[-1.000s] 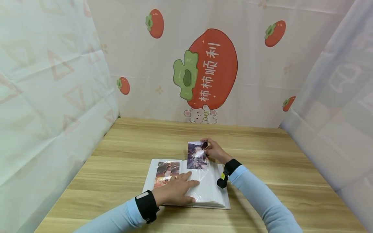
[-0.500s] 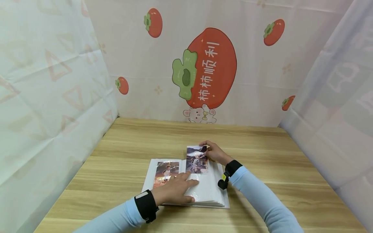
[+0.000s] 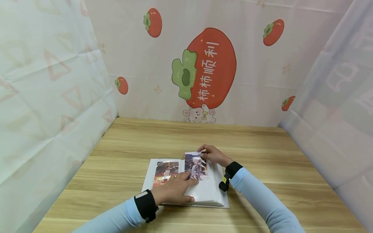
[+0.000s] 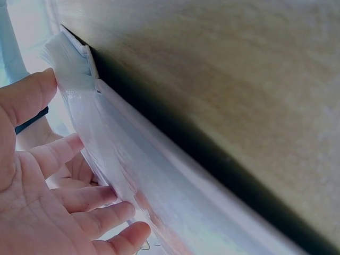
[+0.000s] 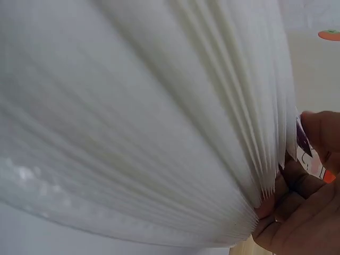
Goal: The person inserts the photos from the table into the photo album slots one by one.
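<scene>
An open photo album (image 3: pixel 205 194) lies on the table. Partway down inside the clear sleeve of its right page is a photo (image 3: pixel 194 163), its top end sticking out past the page's far edge. My right hand (image 3: pixel 215 156) pinches that photo near its upper right corner. Spread across the lower middle of the album, my left hand (image 3: pixel 175 190) rests with straight fingers on the pages. Another photo (image 3: pixel 166 171) fills the left page, its lower part hidden by this hand. The right wrist view shows a fan of album pages (image 5: pixel 159 133) beside the fingers and a dark sliver of the photo.
The wooden table (image 3: pixel 131 142) extends around the album on all sides. Behind it hangs a white cloth (image 3: pixel 247 81) printed with red persimmons, and cloth walls stand at left and right. Each wrist wears a black strap.
My right hand has moved toward me, sliding the photo farther down into the right page's sleeve. My left hand has stayed in place on the album.
</scene>
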The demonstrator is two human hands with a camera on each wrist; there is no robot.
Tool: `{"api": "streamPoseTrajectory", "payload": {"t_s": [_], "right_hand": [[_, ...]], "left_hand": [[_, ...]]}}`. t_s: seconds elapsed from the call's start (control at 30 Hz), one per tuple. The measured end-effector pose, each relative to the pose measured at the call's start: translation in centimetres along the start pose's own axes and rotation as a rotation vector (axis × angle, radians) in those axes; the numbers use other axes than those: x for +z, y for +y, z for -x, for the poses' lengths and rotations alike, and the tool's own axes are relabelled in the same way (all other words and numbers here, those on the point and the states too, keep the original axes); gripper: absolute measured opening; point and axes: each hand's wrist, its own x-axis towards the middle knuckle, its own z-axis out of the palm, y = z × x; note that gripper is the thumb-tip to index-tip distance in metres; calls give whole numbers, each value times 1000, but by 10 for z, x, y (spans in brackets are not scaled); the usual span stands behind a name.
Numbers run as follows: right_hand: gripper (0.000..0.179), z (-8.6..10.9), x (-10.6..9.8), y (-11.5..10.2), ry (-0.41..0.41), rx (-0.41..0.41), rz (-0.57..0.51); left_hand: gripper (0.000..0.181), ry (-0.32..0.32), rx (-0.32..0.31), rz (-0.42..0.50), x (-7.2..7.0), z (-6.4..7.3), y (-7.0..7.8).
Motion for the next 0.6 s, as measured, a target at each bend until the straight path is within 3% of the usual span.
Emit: {"api": "streamPoseTrajectory", "payload": {"t_s": [0.17,0.6], "right_hand": [[22,0,-1,3,-58,-44,-2],[17,0,1,0,-56,-43,53]], "left_hand": [[62,-12,2,-3,-1,-1,0],[62,8,26,-12,-1,0,0]]}}
